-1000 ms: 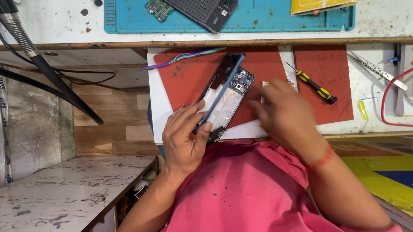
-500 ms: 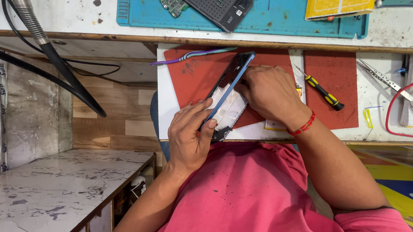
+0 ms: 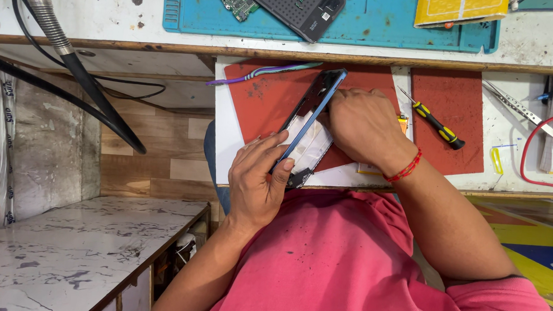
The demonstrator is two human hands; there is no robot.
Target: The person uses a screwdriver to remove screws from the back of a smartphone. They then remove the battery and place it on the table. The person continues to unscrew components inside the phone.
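Observation:
An opened blue-framed phone [image 3: 310, 123] is tilted up on its long edge over a red mat [image 3: 267, 105]. My left hand [image 3: 258, 183] grips the phone's lower end, fingers curled round the blue edge. My right hand [image 3: 363, 125] rests knuckles-up against the phone's inner side near its upper half; its fingertips are hidden behind the frame. A red thread band circles my right wrist. White inner parts of the phone show between both hands.
A yellow-and-black screwdriver [image 3: 436, 124] lies right of my right hand. A purple-green tool [image 3: 263, 73] lies at the mat's top. On the upper shelf, a blue mat [image 3: 382, 23] carries a dark phone back [image 3: 294, 7] and a green circuit board [image 3: 238, 3]. Tweezers [image 3: 519, 110] and a red wire [image 3: 528, 154] lie right.
The phone has turned from lying fairly flat to standing on its edge. My right hand has moved left, from the phone's right side to its upper inner side.

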